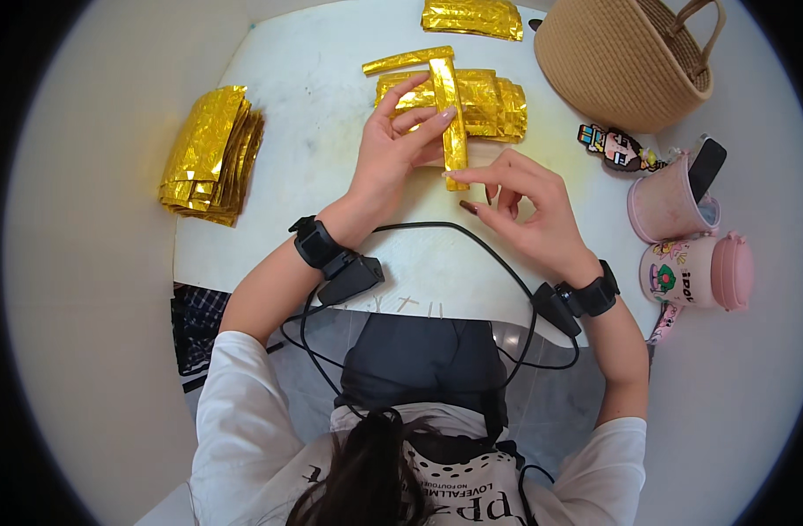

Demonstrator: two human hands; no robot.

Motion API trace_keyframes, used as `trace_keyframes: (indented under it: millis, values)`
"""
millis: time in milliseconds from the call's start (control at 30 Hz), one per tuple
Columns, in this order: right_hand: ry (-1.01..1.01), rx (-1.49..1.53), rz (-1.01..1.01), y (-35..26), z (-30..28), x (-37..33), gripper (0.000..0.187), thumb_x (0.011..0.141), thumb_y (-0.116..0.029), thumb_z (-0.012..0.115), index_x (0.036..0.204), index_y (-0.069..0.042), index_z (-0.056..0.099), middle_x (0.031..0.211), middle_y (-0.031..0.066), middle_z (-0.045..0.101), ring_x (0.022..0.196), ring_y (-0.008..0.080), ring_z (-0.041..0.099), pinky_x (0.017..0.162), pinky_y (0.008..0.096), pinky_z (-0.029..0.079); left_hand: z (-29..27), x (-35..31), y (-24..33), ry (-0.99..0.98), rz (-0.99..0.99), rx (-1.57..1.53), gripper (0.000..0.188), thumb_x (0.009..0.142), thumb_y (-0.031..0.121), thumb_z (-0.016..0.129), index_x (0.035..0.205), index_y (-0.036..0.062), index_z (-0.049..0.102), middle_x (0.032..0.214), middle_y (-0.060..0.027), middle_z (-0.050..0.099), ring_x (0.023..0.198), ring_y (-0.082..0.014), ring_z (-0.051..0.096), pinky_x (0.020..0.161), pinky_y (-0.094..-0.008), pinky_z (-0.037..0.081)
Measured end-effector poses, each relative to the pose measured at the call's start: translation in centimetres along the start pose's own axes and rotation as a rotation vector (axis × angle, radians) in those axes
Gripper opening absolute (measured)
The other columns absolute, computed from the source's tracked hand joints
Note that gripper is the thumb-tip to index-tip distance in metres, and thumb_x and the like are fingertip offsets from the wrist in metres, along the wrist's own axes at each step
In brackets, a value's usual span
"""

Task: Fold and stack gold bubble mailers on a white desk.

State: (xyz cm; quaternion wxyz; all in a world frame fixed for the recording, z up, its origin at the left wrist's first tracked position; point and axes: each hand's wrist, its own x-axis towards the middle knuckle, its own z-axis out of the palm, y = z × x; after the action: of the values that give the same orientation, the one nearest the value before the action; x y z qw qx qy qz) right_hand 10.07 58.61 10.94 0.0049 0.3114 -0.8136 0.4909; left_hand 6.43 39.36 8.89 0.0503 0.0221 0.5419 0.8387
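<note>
My left hand (395, 140) pinches a narrow folded strip of gold foil (454, 140), its thumb across the strip's face. My right hand (533, 206) is at the strip's lower end. Its index fingertip meets that end, while the thumb stays apart below. Another narrow gold piece (406, 60) runs leftward from the strip's top; whether the two are joined I cannot tell. Behind my left hand lies a pile of flat gold foil sheets (493, 105), partly hidden by the fingers and the strip.
On the white table (314, 79), a thick gold foil stack (204, 145) sits at left and another foil pile (471, 17) at the far edge. To the right stand a woven basket (607, 61), a pink cup (656, 206) and a pink-lidded bottle (682, 273). A black cable (436, 224) links both wrist devices.
</note>
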Motion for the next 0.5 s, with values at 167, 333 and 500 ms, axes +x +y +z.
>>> trace_keyframes:
  millis: [167, 333, 500]
  values:
    - [0.045, -0.004, 0.015, 0.68, 0.25, 0.12, 0.034, 0.076, 0.0, 0.066, 0.106, -0.015, 0.07, 0.08, 0.0013, 0.055, 0.054, 0.0079, 0.048, 0.05, 0.0209, 0.041, -0.01, -0.28, -0.18, 0.004, 0.012, -0.016, 0.064, 0.086, 0.01, 0.068, 0.139, 0.0137, 0.033, 0.099, -0.0032, 0.064, 0.092, -0.0115, 0.062, 0.076, -0.0295, 0.055]
    - [0.04, 0.001, 0.022, 0.83, 0.21, 0.0, 0.032, 0.076, 0.001, 0.065, 0.104, -0.015, 0.071, 0.081, 0.0015, 0.056, 0.054, 0.0078, 0.049, 0.049, 0.0213, 0.041, 0.46, -0.81, 0.35, 0.024, 0.012, -0.003, 0.069, 0.086, 0.009, 0.067, 0.142, 0.0177, 0.027, 0.1, -0.0037, 0.06, 0.094, -0.0127, 0.061, 0.076, -0.0304, 0.055]
    - [0.123, 0.027, -0.006, 0.7, 0.25, 0.03, 0.028, 0.076, 0.002, 0.064, 0.099, -0.013, 0.073, 0.08, 0.0013, 0.058, 0.054, 0.0071, 0.05, 0.049, 0.0204, 0.041, 0.35, -0.82, 0.33, 0.019, -0.001, 0.035, 0.071, 0.086, 0.009, 0.067, 0.143, 0.018, 0.025, 0.094, -0.0036, 0.056, 0.092, -0.0123, 0.059, 0.076, -0.0307, 0.055]
